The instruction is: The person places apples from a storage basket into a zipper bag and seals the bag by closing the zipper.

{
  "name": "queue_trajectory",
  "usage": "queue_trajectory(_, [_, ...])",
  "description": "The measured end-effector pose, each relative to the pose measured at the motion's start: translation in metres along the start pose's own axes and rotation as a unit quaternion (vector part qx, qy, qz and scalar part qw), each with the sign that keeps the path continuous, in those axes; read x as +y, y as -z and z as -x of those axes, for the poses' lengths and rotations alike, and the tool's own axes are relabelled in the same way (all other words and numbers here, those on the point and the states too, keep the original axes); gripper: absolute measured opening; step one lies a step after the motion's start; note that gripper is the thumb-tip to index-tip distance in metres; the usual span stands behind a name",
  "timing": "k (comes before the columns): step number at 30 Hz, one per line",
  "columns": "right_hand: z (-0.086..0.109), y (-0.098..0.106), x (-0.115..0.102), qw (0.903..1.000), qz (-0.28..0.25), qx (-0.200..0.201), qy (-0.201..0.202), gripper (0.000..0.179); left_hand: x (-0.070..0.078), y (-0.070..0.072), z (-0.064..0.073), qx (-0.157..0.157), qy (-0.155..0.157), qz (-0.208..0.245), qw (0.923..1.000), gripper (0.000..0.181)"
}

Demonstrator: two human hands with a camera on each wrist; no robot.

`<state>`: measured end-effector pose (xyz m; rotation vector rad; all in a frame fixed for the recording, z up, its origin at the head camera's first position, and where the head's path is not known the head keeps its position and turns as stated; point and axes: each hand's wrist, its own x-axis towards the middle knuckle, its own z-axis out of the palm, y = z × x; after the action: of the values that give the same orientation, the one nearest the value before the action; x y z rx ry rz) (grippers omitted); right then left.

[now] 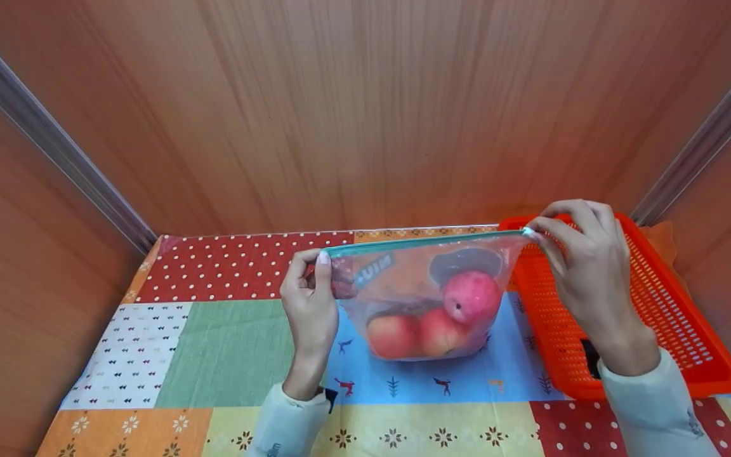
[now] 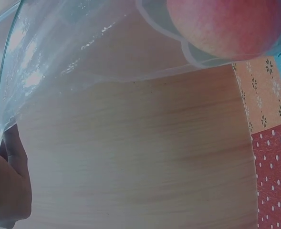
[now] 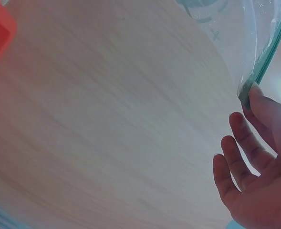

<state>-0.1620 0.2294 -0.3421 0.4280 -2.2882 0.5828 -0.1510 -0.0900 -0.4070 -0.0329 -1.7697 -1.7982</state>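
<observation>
A clear zip bag [image 1: 397,279] with a green seal strip hangs stretched between both hands, its top edge sloping up to the right. Inside lie several red and yellowish fruits that look like apples [image 1: 472,296]; one rests above the others on the right. My left hand [image 1: 311,304] pinches the bag's left top corner between thumb and fingers. At the right end of the strip, my right hand [image 1: 591,266] pinches the corner between thumb and index finger; in the right wrist view its other fingers [image 3: 238,152] are spread apart from the bag.
An orange-red plastic basket [image 1: 676,317] with a perforated floor stands on the right, partly behind the right hand and forearm. A patchwork-patterned cloth [image 1: 232,355] covers the table. Wood-grain panels [image 1: 365,114] enclose the back and both sides.
</observation>
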Motion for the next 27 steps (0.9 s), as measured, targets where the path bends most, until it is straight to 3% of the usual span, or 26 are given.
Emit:
queue_trajectory(13, [0.029, -0.004, 0.005, 0.9986, 0.008, -0.051, 0.010, 0.024, -0.022, 0.013, 0.014, -0.041, 0.067, -0.002, 0.9969, 0.016])
queue_trajectory(27, [0.060, -0.012, 0.005, 0.9945, 0.008, -0.103, -0.014, 0.025, -0.042, 0.029, 0.037, -0.066, 0.097, -0.002, 0.9931, 0.014])
